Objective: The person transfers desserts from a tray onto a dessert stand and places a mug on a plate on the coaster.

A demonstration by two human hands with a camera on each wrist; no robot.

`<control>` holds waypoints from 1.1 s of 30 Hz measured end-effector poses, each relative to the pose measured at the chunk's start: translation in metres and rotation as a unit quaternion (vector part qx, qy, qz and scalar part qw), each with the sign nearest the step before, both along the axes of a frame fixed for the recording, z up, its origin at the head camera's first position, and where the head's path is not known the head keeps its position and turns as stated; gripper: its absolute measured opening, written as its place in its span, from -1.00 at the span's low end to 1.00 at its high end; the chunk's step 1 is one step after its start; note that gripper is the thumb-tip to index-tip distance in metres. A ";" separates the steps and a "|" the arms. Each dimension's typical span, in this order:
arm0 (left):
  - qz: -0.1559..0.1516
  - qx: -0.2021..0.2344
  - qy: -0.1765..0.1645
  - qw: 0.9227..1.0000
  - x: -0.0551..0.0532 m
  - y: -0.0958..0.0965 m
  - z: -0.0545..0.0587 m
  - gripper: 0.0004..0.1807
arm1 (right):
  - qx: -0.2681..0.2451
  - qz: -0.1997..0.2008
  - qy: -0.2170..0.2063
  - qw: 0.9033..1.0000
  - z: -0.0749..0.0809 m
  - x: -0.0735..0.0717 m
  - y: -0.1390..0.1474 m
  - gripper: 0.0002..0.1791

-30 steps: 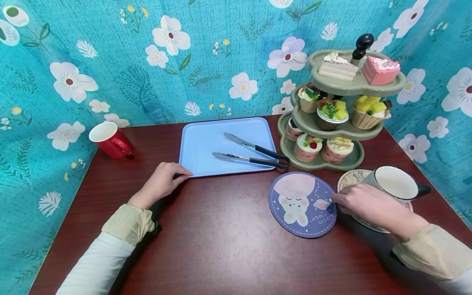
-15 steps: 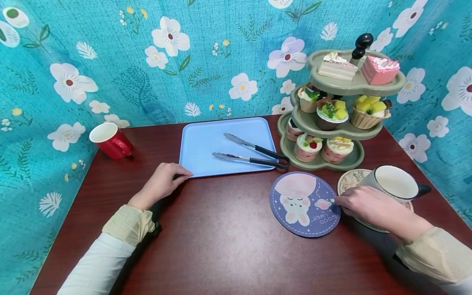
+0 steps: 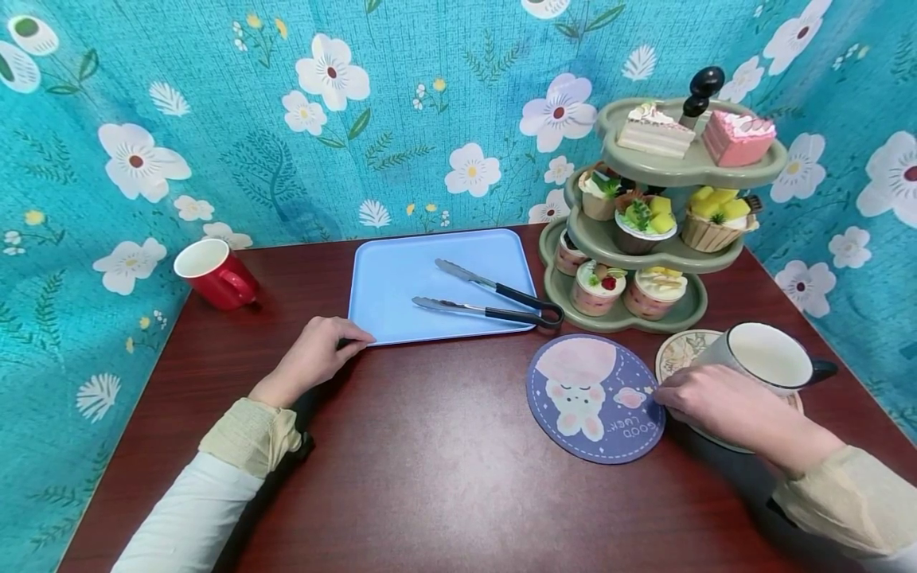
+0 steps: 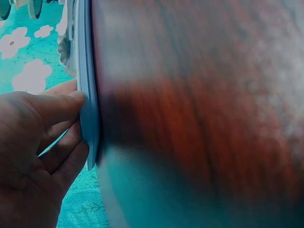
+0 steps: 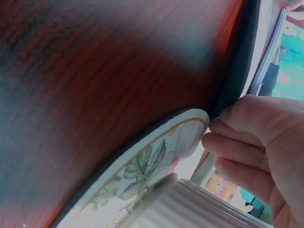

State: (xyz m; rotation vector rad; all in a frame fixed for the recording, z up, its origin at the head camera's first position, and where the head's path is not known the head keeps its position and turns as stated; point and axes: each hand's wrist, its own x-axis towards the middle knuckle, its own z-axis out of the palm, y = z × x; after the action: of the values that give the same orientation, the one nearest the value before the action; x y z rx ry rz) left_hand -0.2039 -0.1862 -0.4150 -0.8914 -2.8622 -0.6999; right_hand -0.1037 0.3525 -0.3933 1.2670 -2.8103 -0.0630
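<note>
My left hand (image 3: pixel 318 348) holds the front left corner of a light blue tray (image 3: pixel 394 274); in the left wrist view the thumb and fingers (image 4: pixel 71 149) meet the tray's edge (image 4: pixel 87 109). Tongs (image 3: pixel 494 312) with black handles lie spread on the tray, their bend over its right edge. My right hand (image 3: pixel 727 402) pinches the right edge of a round purple coaster (image 3: pixel 573 382) with a sleeping rabbit on it. Beside that hand, a white mug (image 3: pixel 762 358) with a black handle stands on a floral coaster (image 3: pixel 677 350); the hand partly hides both.
A three-tier green stand (image 3: pixel 688 318) at the back right bears cake slices (image 3: pixel 655 134), cupcakes (image 3: pixel 645 223) and dessert cups (image 3: pixel 597 290). A red mug (image 3: pixel 225 278) stands at the back left. Behind the table (image 3: pixel 430 461) hangs a flowered blue cloth (image 3: pixel 408 103).
The right hand has moved slightly right, and the rabbit coaster has slid a little right with it. The left hand, the tray and the tongs have stayed put.
</note>
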 end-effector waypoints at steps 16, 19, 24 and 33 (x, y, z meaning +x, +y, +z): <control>0.062 0.100 0.008 0.993 0.006 -0.017 -0.006 -0.72 | 0.033 0.010 0.000 0.999 0.003 0.004 0.001 -0.70; 0.167 0.205 0.085 0.961 0.003 -0.037 0.001 -0.71 | 0.028 0.011 0.004 1.000 0.002 0.003 0.000 -0.70; 0.342 0.362 0.168 0.851 -0.001 -0.078 0.013 -0.63 | 0.030 0.006 -0.001 1.000 0.003 0.000 -0.004 -0.69; 0.495 0.423 0.031 0.758 -0.014 -0.129 0.016 -0.18 | 0.034 -0.045 -0.058 0.997 0.005 -0.001 -0.009 -0.75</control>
State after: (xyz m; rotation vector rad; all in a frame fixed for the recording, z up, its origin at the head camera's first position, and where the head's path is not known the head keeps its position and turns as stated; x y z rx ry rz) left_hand -0.2180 -0.3155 -0.3990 0.6587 -2.0045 -1.4448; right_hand -0.1043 0.3439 -0.3880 1.1949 -2.9875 -0.0920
